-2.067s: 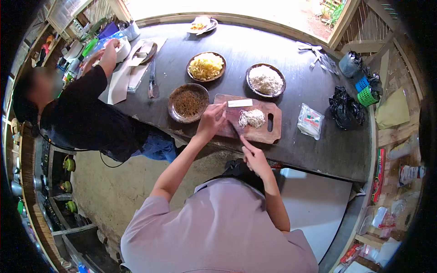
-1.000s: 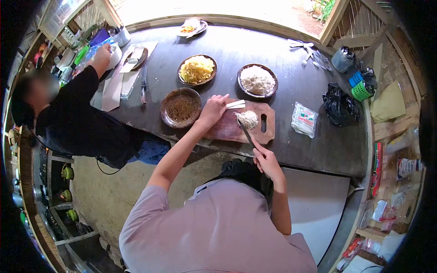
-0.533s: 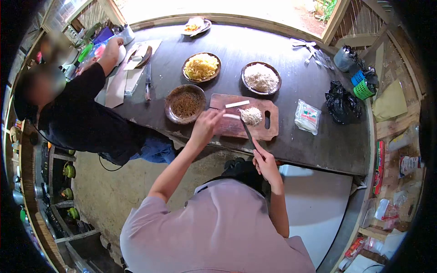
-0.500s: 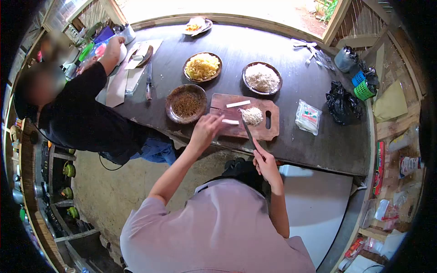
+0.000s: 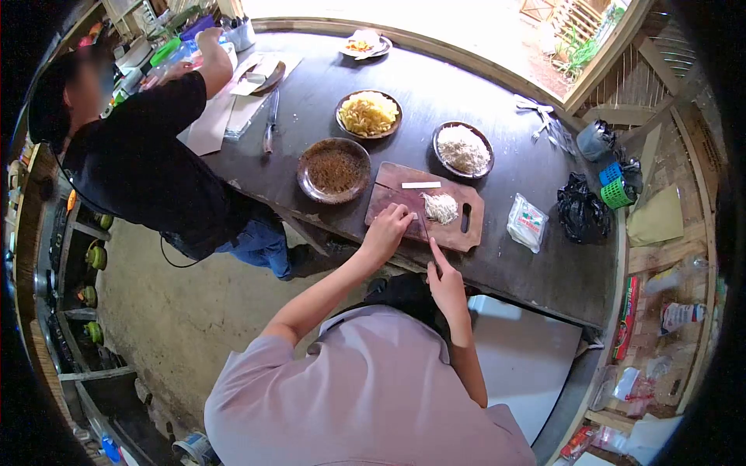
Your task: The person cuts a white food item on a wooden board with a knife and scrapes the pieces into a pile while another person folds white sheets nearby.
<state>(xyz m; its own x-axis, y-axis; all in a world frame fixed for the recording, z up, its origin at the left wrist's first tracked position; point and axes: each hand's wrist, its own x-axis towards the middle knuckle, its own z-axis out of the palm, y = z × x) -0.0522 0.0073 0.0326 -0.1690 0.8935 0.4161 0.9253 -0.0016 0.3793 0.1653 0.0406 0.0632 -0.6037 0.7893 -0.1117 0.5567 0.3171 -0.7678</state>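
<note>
My right hand [image 5: 446, 286] grips a knife [image 5: 427, 230], its blade pointing away from me over the wooden cutting board [image 5: 468, 236]. On the board's left half my left hand [image 5: 391, 231] has its fingers bent and pressed down on a white strip, mostly hidden, with only a small pale bit showing at the fingertips beside the blade. Right of the blade lies a small heap of thin white shreds [image 5: 441, 208]. Farther back on the board rests another white strip [image 5: 420, 185], untouched.
Around the board stand a bowl of brown crumbly food [image 5: 334, 171], a bowl of yellow pieces [image 5: 369, 114] and a bowl of white shreds [image 5: 464, 149]. A white packet [image 5: 528, 223] and a black plastic bag [image 5: 581, 203] lie right. Another person [image 5: 140, 147] reaches across the table's left end.
My left hand has come down onto the near white strip, which showed more openly before. The knife has shifted beside its fingertips. The view has turned slightly.
</note>
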